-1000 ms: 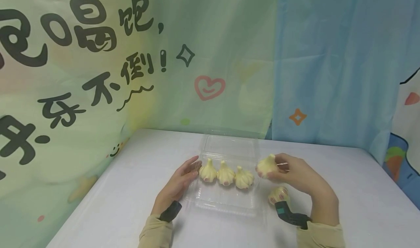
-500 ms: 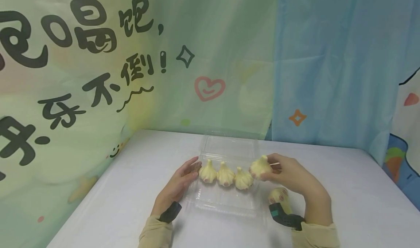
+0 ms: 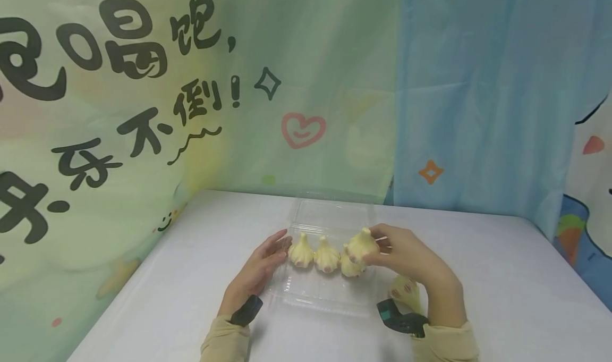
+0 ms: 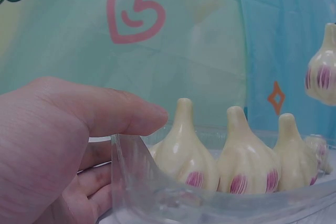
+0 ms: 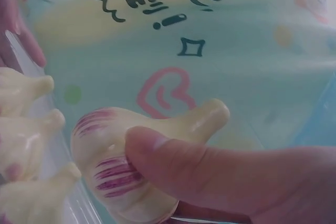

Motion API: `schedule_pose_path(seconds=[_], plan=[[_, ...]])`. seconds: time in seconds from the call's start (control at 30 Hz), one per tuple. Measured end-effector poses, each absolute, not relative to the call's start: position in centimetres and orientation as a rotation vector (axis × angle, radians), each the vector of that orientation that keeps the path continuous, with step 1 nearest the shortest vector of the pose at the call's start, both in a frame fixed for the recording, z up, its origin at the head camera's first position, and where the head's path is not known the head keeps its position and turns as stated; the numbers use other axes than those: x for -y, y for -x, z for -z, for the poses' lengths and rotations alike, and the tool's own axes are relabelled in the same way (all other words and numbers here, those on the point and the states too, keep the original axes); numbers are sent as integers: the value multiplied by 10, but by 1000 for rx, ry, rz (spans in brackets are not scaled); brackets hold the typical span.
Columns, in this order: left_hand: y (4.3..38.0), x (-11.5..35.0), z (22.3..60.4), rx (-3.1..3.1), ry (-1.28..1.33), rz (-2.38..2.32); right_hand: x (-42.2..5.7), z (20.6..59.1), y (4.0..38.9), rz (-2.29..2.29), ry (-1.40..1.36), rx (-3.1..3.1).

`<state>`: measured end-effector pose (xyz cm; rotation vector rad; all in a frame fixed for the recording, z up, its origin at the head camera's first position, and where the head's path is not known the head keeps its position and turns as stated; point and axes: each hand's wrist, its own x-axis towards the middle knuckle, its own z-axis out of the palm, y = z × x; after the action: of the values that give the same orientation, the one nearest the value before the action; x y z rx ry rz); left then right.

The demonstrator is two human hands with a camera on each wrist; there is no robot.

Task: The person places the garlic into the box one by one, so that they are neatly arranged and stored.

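Note:
My right hand (image 3: 411, 253) pinches a pale garlic bulb (image 3: 362, 245) with purple streaks, thumb across its side in the right wrist view. It hangs over the right part of a clear plastic container (image 3: 325, 294). Three garlic bulbs (image 3: 327, 258) stand in a row inside, stems up; the held one partly covers the rightmost in the head view. At the container's left wall lies my left hand (image 3: 258, 266), its fingers loosely extended. In the left wrist view its thumb (image 4: 126, 111) reaches over the rim beside the nearest bulb, other fingers outside the wall.
Another garlic bulb (image 3: 405, 292) lies on the white table (image 3: 158, 309) right of the container, partly behind the right wrist's black camera mount (image 3: 400, 318). The container's clear lid (image 3: 333, 213) is folded back. Printed curtains (image 3: 330, 75) hang close behind the table.
My right hand has carried its garlic bulb leftward, from beside the container to over its right part, in front of the rightmost bulb. The left hand has stayed at the left wall.

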<state>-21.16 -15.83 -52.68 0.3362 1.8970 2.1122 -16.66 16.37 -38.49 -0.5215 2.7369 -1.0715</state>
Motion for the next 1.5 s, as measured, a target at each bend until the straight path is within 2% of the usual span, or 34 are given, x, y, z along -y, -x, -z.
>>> schedule_pose_path(seconds=[0.53, 1.2, 1.5], plan=[[212, 159, 527, -1908, -355, -2093, -127, 397, 171, 1124, 566, -2665], [213, 161, 529, -1875, -392, -2114, -80, 424, 178, 1130, 856, -2577], [213, 161, 529, -1874, -397, -2122, -70, 431, 176, 960, 886, -2671]])
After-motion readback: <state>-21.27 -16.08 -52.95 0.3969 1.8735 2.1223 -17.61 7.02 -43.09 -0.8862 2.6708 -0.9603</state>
